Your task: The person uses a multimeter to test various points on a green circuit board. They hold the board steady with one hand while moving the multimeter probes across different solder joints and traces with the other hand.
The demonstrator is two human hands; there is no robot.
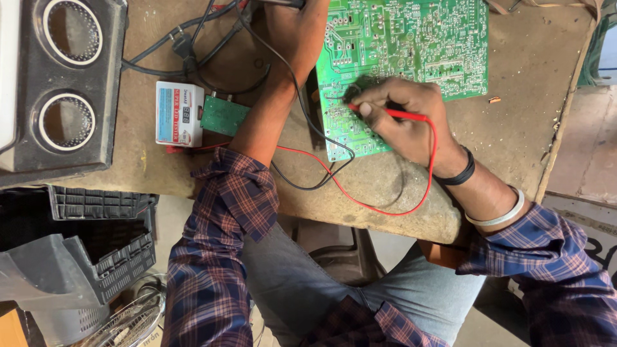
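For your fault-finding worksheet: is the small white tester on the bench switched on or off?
On. The white tester shows lit red digits in its small display, and a red lead runs from it to the probe in the right hand.

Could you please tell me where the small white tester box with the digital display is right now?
In the head view, the small white tester box lies on the left of the workbench, beside a small green board, just left of the left forearm.

Right of your right grip point(405, 119), bare worktop point(527, 115) gives passage; left, looped red lead point(385, 209), cables point(193, 51) and white tester point(179, 114) crowd you.
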